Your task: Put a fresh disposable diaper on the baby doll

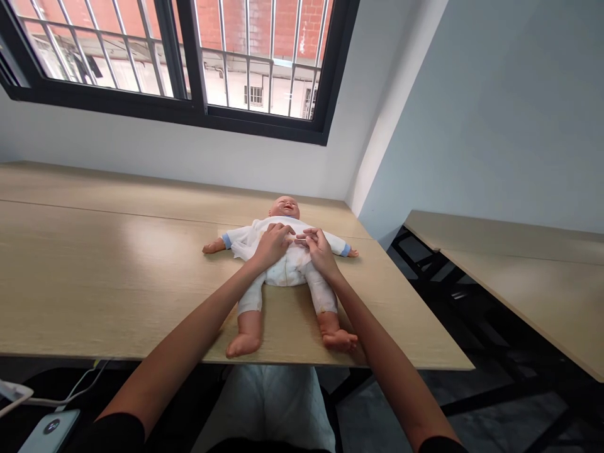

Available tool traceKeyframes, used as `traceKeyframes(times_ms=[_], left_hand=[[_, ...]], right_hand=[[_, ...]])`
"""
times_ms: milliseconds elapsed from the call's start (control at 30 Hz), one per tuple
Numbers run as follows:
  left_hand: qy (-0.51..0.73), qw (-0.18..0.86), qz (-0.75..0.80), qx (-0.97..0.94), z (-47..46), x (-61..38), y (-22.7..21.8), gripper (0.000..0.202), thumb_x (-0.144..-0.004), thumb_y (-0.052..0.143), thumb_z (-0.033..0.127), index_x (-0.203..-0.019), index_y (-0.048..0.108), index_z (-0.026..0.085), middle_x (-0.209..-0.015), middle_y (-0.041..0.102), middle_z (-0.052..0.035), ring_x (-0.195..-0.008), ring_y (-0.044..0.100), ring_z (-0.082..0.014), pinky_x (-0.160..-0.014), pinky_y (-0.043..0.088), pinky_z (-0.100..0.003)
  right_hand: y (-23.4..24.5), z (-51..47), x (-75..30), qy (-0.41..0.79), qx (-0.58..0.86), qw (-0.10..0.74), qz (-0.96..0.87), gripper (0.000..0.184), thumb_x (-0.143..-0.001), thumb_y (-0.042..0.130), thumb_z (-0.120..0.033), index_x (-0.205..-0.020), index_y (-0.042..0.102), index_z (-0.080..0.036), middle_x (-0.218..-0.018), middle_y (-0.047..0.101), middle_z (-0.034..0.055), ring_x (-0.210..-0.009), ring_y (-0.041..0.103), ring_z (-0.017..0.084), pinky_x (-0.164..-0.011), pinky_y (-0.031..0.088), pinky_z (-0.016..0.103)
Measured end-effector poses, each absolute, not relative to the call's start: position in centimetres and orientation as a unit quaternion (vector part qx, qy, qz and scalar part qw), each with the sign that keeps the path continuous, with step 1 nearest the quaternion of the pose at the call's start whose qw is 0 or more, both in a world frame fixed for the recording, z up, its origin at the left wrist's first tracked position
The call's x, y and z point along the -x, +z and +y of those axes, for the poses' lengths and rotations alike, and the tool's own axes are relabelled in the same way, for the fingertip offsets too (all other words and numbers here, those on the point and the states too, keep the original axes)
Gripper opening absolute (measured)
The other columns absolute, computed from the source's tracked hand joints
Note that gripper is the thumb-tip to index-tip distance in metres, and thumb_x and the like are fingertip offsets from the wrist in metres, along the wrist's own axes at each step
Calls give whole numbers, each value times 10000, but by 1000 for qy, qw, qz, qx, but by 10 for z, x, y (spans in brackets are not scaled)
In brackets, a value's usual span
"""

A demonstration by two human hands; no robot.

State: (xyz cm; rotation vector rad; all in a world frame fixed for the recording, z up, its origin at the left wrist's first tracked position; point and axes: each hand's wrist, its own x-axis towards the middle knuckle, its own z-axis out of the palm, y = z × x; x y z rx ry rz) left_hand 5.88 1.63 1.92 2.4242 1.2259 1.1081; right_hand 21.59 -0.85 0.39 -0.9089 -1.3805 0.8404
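A pale wood-veneer desk was set beneath a black-framed barred window in a white wall, and a second pale desk was seen off to the right, beyond a gap of dark floor. A flesh-toned vinyl baby doll was laid on its back toward the middle of the desk, its arms stretched out sideways, with its head toward the far edge and its bare vinyl feet just inside the front edge. Broad bare wood was left to the left of the doll, while a narrower strip lay between it and the right edge. A white long-sleeved bodysuit with blue cuffs covered the torso and upper legs. The doll was judged to be light and fairly soft, with limbs that would flex and cloth that would slip, so the torso, with the head supported, was judged the surest place to take hold. The left hand was laid over the chest with its fingers loosely spread, and the right hand was curled beside it, with fingertips nearly meeting those of the left; whether cloth was pinched could not be told.
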Motion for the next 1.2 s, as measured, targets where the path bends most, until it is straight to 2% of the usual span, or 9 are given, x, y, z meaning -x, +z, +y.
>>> traceKeyframes(times_ms=[133, 267, 367, 567, 733, 867, 1000, 1100, 1200], left_hand=[[350, 102, 471, -803, 14, -56, 22, 205, -858, 522, 197, -1030, 634, 194, -1113, 593, -100, -1154, 459, -336, -954, 434, -498], [341, 116, 482, -799, 17, -57, 20, 233, -864, 476, 188, -1028, 640, 215, -1142, 585, -92, -1155, 461, -327, -946, 431, -495], [348, 127, 476, -797, 22, -57, 16, 234, -842, 468, 156, -986, 644, 211, -1118, 592, -89, -1131, 477, -309, -960, 423, -481], [441, 190, 439, -759, 28, -51, 15, 199, -797, 449, 125, -900, 608, 185, -1023, 639, -64, -1054, 548, -233, -985, 428, -396], [496, 191, 481, -698, 34, -22, 12, 128, -805, 447, 209, -848, 560, 165, -939, 635, -72, -883, 583, -198, -865, 478, -338], [498, 224, 511, -664, 36, 12, 6, 154, -795, 453, 287, -829, 543, 166, -837, 611, -50, -671, 562, -154, -613, 479, -266], [453, 284, 511, -673, 35, 37, 3, 252, -769, 494, 410, -844, 535, 173, -678, 552, -10, -477, 502, -136, -395, 373, -230], [415, 308, 499, -695, 37, 45, 4, 262, -682, 581, 410, -778, 548, 169, -628, 554, -11, -487, 511, -140, -403, 373, -222], [391, 304, 491, -717, 40, 50, 8, 244, -604, 622, 365, -733, 571, 164, -708, 612, -40, -614, 562, -157, -485, 405, -216]], right_hand=[[7, -11, -217, 345, 407, 592, -605, 182, -847, 477, -316, -991, 477, -206, -953, 665, 64, -920, 656, 182, -916, 495, 376], [12, -18, -218, 341, 382, 533, -673, 201, -863, 484, -338, -1005, 529, -203, -989, 681, 58, -1010, 640, 186, -960, 472, 367], [17, -23, -219, 311, 373, 483, -728, 215, -882, 477, -339, -1008, 577, -198, -1069, 678, 58, -1067, 621, 185, -1001, 445, 359], [19, -24, -223, 249, 402, 442, -762, 276, -923, 444, -314, -1106, 608, -187, -1058, 695, 63, -1097, 613, 203, -998, 433, 378], [13, -16, -230, 236, 442, 468, -728, 301, -931, 452, -333, -1139, 606, -180, -1084, 695, 73, -1039, 637, 197, -945, 460, 367], [13, -15, -235, 262, 453, 499, -691, 341, -924, 469, -367, -1181, 595, -181, -1078, 697, 72, -949, 654, 193, -840, 495, 350], [19, -23, -232, 284, 405, 488, -720, 408, -914, 505, -352, -1286, 554, -191, -1123, 687, 61, -1138, 594, 199, -1010, 431, 380], [20, -26, -228, 276, 393, 458, -749, 467, -914, 510, -353, -1352, 510, -193, -1108, 693, 55, -1229, 538, 200, -1089, 368, 403], [18, -26, -225, 283, 411, 457, -736, 470, -918, 492, -364, -1349, 508, -177, -1117, 689, 66, -1188, 573, 205, -1076, 392, 408]])
